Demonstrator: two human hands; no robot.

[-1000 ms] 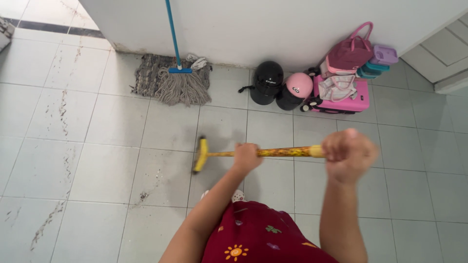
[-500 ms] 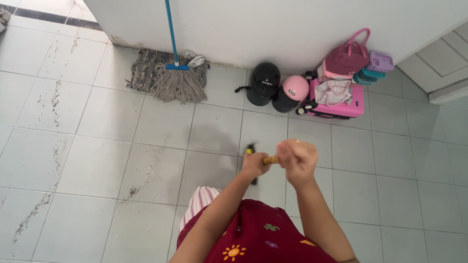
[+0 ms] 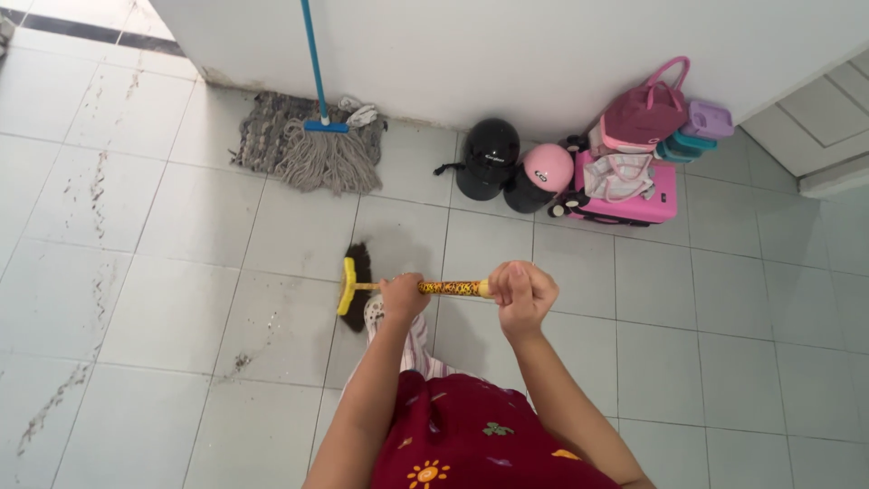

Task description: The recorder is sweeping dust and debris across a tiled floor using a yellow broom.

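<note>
I hold a broom with both hands over a grey tiled floor. My left hand [image 3: 403, 296] grips the patterned yellow handle [image 3: 451, 288] lower down, and my right hand [image 3: 520, 294] closes around its top end. The broom's yellow head with dark bristles [image 3: 353, 283] rests on the floor to the left of my feet. My red patterned top and striped trousers fill the bottom of the view.
A string mop with a blue pole [image 3: 319, 145] leans on the white wall over a grey mat. A black helmet [image 3: 489, 158], a pink helmet [image 3: 546, 170], a pink case [image 3: 638, 195] and bags [image 3: 647, 109] sit along the wall. Dirt streaks mark the left tiles [image 3: 95, 290].
The broom swung in toward me half a second ago, then back out, and its head is on the floor to the left again. Both hands stayed on the handle.
</note>
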